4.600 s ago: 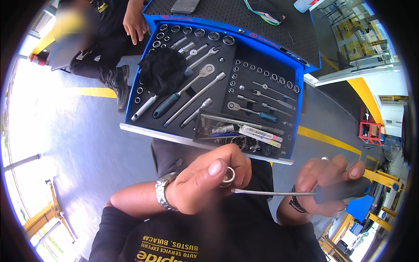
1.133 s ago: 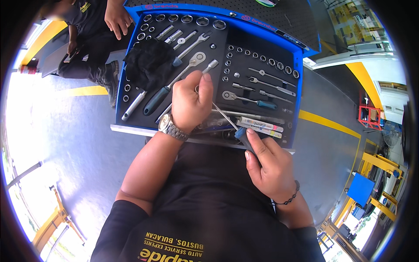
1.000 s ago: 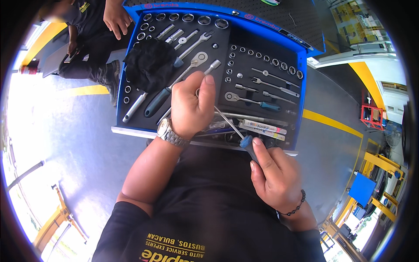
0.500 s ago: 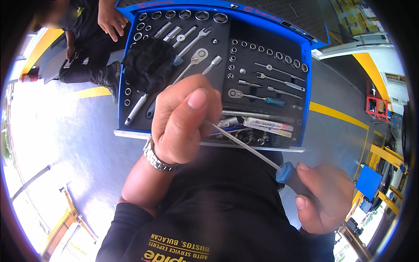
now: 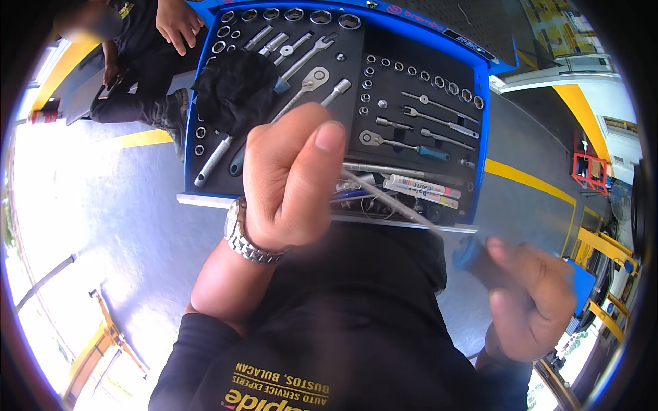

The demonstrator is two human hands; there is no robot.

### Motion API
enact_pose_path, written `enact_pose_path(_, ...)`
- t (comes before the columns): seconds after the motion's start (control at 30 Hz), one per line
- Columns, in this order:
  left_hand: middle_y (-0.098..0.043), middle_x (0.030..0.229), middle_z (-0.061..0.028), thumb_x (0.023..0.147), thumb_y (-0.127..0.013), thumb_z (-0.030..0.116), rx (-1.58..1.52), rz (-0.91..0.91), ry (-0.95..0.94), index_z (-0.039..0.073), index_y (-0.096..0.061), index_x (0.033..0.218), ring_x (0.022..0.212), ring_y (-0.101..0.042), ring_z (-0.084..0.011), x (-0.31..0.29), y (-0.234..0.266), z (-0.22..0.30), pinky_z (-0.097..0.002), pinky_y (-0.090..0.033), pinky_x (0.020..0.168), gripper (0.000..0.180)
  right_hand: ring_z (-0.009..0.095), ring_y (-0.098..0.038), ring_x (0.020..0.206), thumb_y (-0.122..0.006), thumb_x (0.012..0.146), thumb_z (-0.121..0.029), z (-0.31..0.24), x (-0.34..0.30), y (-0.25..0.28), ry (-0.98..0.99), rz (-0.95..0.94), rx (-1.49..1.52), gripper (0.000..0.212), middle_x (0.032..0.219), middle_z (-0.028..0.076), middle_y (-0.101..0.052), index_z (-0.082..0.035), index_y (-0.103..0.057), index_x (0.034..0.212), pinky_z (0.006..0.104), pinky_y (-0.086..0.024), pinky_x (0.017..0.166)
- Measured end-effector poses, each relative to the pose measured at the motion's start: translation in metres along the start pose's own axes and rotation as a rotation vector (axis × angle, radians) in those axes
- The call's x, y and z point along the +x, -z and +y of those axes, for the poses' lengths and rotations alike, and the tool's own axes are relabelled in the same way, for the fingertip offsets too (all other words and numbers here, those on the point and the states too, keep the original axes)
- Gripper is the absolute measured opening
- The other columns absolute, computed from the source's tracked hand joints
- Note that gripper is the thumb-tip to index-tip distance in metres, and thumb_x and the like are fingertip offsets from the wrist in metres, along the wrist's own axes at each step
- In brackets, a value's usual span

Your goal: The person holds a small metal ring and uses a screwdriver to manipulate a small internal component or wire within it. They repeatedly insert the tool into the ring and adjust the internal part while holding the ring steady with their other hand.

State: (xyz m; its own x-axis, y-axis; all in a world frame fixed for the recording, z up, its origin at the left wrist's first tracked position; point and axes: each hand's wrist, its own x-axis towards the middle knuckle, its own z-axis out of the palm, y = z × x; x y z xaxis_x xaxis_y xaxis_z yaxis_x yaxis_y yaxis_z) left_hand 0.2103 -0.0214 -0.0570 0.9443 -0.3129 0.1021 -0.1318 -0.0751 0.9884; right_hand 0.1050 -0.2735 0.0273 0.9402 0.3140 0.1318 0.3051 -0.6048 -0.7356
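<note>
My left hand [image 5: 293, 179], with a metal-band watch on its wrist, is closed in a fist in front of the tool drawer. Around the far end of a long-shafted screwdriver [image 5: 394, 202] its fingers are wrapped, so the tip is hidden. My right hand [image 5: 531, 291], lower and to the right, grips the blue and dark handle, which is blurred by motion. The metal shaft runs slantwise between the two hands. A black cloth [image 5: 236, 92] lies bunched on the tools beyond my left hand.
The open blue drawer [image 5: 484, 137] holds sockets, ratchets [image 5: 373, 139] and extension bars in dark foam. Paint markers [image 5: 421, 188] lie near its front edge. Another person's hand [image 5: 177, 26] rests by the drawer's far left corner. Yellow equipment [image 5: 606, 250] stands at the right.
My right hand has moved outward to the right and slightly up with the handle. My left fist has risen a little, still closed at the shaft's far end.
</note>
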Motion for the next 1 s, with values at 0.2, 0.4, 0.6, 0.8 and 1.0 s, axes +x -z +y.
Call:
enact_pose_path(0.2, -0.051, 0.057, -0.0088, 0.099, -0.036, 0.038, -0.425, 0.038, 0.015, 0.002, -0.050, 0.069, 0.045, -0.040, -0.0111, -0.002, 0.011, 0.001, -0.0241, -0.029, 0.046, 0.049, 0.019, -0.054, 0.047, -0.067, 0.078, -0.011, 0.001, -0.003, 0.002, 0.111, -0.034, 0.018, 0.041, 0.064, 0.007, -0.059, -0.002, -0.067, 0.118, 0.0296, -0.039, 0.043)
enact_pose_path(0.4, -0.048, 0.063, -0.0109, 0.098, -0.025, 0.067, -0.309, -0.068, -0.054, 0.005, -0.045, 0.073, 0.044, -0.047, -0.0153, -0.010, 0.012, 0.015, -0.0275, -0.043, 0.043, 0.070, 0.016, -0.054, 0.050, -0.069, 0.080, -0.014, -0.003, -0.012, 0.004, 0.134, 0.029, 0.012, 0.035, 0.069, 0.007, -0.061, -0.005, -0.069, 0.113, 0.0285, -0.038, 0.046)
enact_pose_path(0.6, -0.048, 0.057, -0.0090, 0.079, -0.017, 0.088, -0.218, 0.042, -0.033, 0.006, -0.045, 0.073, 0.044, -0.047, -0.0140, -0.017, -0.002, 0.024, -0.0250, -0.041, 0.043, 0.087, 0.017, -0.053, 0.051, -0.068, 0.086, -0.019, -0.008, -0.016, 0.009, 0.113, 0.041, -0.060, 0.031, 0.072, 0.008, -0.063, -0.004, -0.069, 0.113, 0.0294, -0.039, 0.049)
enact_pose_path(0.8, -0.046, 0.066, -0.0090, 0.075, -0.021, 0.092, -0.370, -0.094, 0.208, 0.005, -0.044, 0.080, 0.053, -0.041, -0.0121, -0.020, -0.003, 0.029, -0.0235, -0.037, 0.048, 0.090, 0.019, -0.053, 0.053, -0.067, 0.089, -0.027, 0.008, -0.019, 0.012, 0.089, 0.073, -0.041, 0.033, 0.074, 0.012, -0.063, 0.000, -0.066, 0.106, 0.0309, -0.041, 0.052)
enact_pose_path(1.0, -0.050, 0.089, -0.0075, 0.095, -0.054, 0.010, -0.751, -0.330, 0.285, 0.002, -0.045, 0.103, 0.070, -0.045, -0.0102, -0.037, -0.009, 0.036, -0.0252, -0.039, 0.065, 0.015, 0.017, -0.057, 0.057, -0.074, 0.083, -0.026, 0.016, -0.032, 0.030, -0.084, 0.174, 0.366, 0.041, 0.084, 0.019, -0.063, 0.001, -0.056, 0.109, 0.0275, -0.043, 0.053)
